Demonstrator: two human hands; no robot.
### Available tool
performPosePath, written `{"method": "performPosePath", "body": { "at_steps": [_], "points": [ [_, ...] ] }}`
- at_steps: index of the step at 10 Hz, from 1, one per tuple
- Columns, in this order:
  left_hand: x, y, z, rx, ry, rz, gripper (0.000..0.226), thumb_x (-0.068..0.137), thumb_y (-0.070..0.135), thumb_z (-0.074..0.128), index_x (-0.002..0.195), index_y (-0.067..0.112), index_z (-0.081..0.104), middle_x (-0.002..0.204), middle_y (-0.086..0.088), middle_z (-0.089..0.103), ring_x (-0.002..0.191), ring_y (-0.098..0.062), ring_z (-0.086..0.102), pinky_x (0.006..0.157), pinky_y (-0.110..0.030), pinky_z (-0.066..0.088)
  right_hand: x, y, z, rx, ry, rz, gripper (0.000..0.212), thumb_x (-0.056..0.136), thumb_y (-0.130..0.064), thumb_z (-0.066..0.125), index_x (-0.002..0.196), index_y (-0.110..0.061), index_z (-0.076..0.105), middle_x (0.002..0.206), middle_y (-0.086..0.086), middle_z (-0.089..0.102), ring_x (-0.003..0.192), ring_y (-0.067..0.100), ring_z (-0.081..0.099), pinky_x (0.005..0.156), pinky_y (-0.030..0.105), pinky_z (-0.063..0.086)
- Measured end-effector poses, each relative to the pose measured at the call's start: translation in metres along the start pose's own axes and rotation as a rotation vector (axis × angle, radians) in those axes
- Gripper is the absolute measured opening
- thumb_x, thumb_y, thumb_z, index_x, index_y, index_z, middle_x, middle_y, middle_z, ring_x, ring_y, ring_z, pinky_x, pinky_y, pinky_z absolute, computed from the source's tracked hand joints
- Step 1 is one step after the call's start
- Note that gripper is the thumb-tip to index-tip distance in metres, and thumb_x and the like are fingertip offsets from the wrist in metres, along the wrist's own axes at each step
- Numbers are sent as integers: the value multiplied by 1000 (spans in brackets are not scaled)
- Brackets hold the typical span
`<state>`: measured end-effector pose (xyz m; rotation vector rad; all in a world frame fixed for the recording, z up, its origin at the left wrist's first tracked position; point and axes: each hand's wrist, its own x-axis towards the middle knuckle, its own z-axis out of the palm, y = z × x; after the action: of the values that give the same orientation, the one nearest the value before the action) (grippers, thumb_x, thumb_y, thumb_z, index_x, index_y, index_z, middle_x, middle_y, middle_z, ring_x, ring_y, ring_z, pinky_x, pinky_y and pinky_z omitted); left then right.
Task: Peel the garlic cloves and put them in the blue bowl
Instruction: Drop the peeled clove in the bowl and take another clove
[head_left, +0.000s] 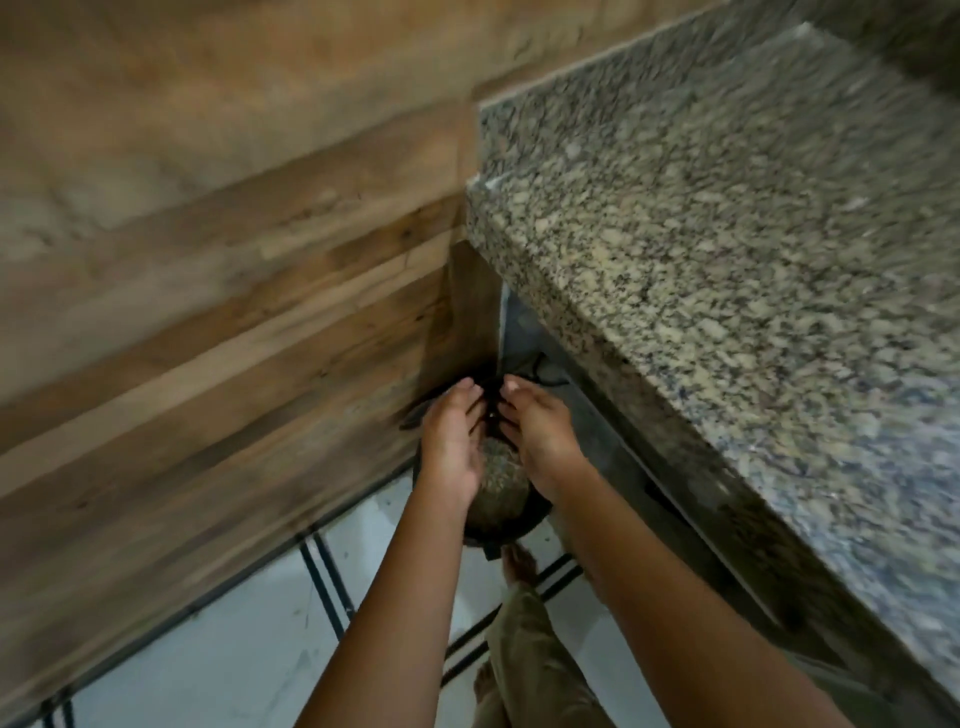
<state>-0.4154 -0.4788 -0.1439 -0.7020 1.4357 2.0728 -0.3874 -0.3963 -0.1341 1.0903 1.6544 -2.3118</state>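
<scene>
Neither garlic cloves nor a blue bowl show in this blurred view. My left hand (449, 441) and my right hand (540, 436) reach down side by side over a round dark bin (511, 525) on the floor, in the corner below the counter. The palms face each other and the fingers are stretched out, their tips nearly meeting. I see nothing gripped in either hand. Between and below the hands lies a speckled grey-brown mass (498, 483) inside the bin; what it is I cannot tell.
A speckled granite counter (727, 234) juts out at the right, with its edge running above the bin. A wood-panelled wall (208, 312) fills the left. Below are a white tiled floor (234, 649) with dark lines, my bare foot (519, 564) and a khaki trouser leg (530, 654).
</scene>
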Motion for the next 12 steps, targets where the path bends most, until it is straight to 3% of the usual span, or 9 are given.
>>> {"method": "performPosePath", "body": {
  "at_steps": [1, 3, 5, 7, 8, 9, 10, 11, 12],
  "points": [
    [-40, 23, 22, 118, -70, 160, 38, 96, 7, 47, 134, 6, 46, 140, -18, 47, 128, -28, 47, 108, -39, 37, -47, -46, -19, 241, 25, -83, 24, 95, -11, 52, 118, -6, 56, 109, 9, 64, 100, 19, 61, 90, 31, 48],
    [-126, 21, 116, 353, -306, 396, 30, 92, 3, 53, 120, -6, 53, 113, -28, 60, 94, -21, 55, 94, -41, 45, -135, -103, -102, 513, 266, -307, 16, 96, -4, 48, 108, 0, 57, 89, 11, 64, 74, 20, 61, 69, 29, 51],
    [-212, -63, 233, 541, -717, 388, 26, 92, 0, 53, 117, -7, 55, 104, -19, 60, 91, -21, 58, 91, -36, 46, -228, -109, -238, 717, 575, -469, 11, 93, -3, 50, 90, -7, 59, 82, 8, 63, 71, 19, 59, 66, 28, 49],
    [-276, -172, 315, 683, -944, 278, 27, 89, -1, 58, 116, -4, 59, 116, -26, 62, 93, -23, 61, 94, -40, 48, -292, -85, -366, 767, 787, -479, 15, 94, 0, 43, 95, -4, 57, 78, 8, 59, 65, 17, 54, 62, 27, 46],
    [-300, -224, 345, 707, -992, 247, 28, 90, 0, 56, 118, -3, 58, 103, -17, 65, 97, -25, 60, 96, -42, 46, -309, -71, -424, 751, 826, -461, 18, 94, 0, 41, 103, -3, 56, 78, 8, 58, 64, 17, 54, 62, 27, 46],
    [-296, -275, 373, 753, -955, 235, 27, 89, -1, 58, 116, -1, 60, 93, -7, 65, 103, -33, 62, 92, -40, 48, -317, -63, -473, 723, 840, -408, 18, 94, 0, 40, 96, -7, 56, 77, 6, 58, 61, 16, 53, 56, 24, 46],
    [-296, -297, 381, 917, -853, 434, 25, 82, -4, 65, 107, -1, 64, 90, -9, 67, 88, -25, 63, 87, -33, 48, -321, -58, -508, 696, 835, -354, 19, 94, -1, 40, 89, -9, 56, 75, 6, 58, 59, 15, 53, 55, 24, 43],
    [-292, -314, 389, 1358, -837, 774, 40, 82, 6, 67, 122, 3, 59, 120, -16, 60, 113, -27, 55, 101, -32, 40, -321, -54, -532, 700, 814, -315, 19, 94, -1, 40, 88, -8, 57, 76, 6, 57, 60, 16, 52, 55, 26, 42],
    [-285, -322, 394, 1644, -850, 949, 38, 89, 11, 60, 127, 7, 57, 132, -14, 52, 125, -30, 43, 107, -33, 31, -321, -51, -547, 718, 804, -318, 21, 94, 2, 39, 104, 0, 57, 76, 8, 56, 59, 16, 51, 54, 26, 41]
  ]
}}
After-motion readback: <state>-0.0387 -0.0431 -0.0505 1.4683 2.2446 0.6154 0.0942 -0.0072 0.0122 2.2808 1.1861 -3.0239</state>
